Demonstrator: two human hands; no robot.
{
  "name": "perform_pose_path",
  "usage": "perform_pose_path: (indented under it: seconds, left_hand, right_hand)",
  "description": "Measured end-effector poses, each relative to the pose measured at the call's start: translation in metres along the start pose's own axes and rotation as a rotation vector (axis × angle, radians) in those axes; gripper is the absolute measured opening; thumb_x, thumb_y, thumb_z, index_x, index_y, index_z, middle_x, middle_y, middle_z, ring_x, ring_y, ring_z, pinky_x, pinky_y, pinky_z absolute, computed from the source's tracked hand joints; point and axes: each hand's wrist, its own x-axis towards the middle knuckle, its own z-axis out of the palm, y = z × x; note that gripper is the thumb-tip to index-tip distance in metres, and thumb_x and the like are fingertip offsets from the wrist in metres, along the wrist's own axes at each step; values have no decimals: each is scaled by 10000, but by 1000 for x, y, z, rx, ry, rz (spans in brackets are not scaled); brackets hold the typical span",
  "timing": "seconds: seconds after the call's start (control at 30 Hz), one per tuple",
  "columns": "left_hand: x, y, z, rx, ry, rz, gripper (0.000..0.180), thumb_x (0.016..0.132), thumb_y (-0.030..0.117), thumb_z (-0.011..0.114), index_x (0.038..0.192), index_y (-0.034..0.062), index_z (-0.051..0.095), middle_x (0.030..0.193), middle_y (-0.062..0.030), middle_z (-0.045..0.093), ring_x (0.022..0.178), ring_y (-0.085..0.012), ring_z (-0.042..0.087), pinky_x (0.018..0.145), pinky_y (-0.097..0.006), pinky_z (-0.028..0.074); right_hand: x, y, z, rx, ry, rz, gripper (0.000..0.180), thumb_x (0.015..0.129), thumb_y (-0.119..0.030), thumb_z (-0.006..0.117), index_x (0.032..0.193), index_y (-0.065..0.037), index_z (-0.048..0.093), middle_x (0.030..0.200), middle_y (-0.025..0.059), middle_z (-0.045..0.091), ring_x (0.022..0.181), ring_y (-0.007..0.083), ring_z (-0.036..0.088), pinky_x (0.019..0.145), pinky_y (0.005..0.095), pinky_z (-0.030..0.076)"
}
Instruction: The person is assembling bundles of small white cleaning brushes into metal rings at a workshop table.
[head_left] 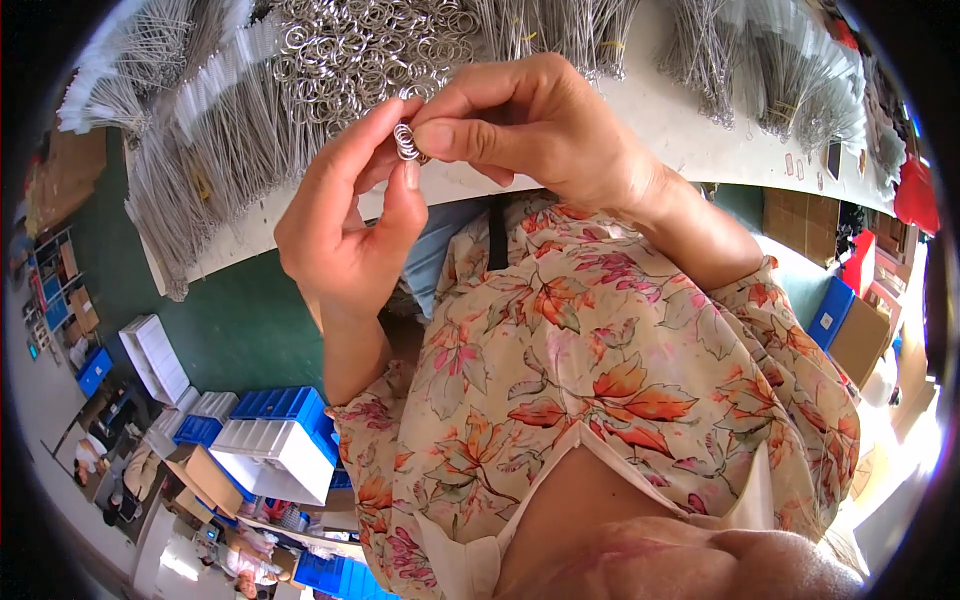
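Note:
A small stack of shiny metal rings (405, 142) is pinched between my two hands, held up over the table's near edge. My left hand (345, 215) has its thumb and fingertips closed on the left and lower side of the rings. From the right, my right hand (540, 125) grips the same rings between thumb and bent forefinger. Just behind my fingers lies a large heap of loose metal rings (370, 55). To its left, bundles of thin silvery wires (235, 130) lie side by side, their far ends whitish.
The white table (680, 135) carries more wire bundles (790, 70) at the right. Blue and white bins (275, 455) stand on the green floor (240, 325) at lower left. Cardboard boxes (800, 220) sit to the right. Other people (245, 560) are in the background at lower left.

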Motion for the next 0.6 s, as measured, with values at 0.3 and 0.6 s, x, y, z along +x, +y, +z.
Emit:
perform_pose_path:
  seconds: [0.3,0.6]
  left_hand:
    - [9,13,-22,-169,-175,-283,326,752,-117,553,1076,-91,566,958,-150,628,797,-149,625,718,-248,527]
    - [15,9,-29,-332,-149,-398,281,800,-70,533,1077,-107,548,970,-187,619,822,-191,630,709,-291,551]
  right_hand:
    - [9,-18,-8,-299,-141,19,141,798,-167,678,830,-30,675,684,-11,598,497,35,445,449,187,353]
    - [13,-8,-6,-87,-209,77,133,806,-132,650,899,-38,661,690,-1,616,518,52,476,495,195,412]
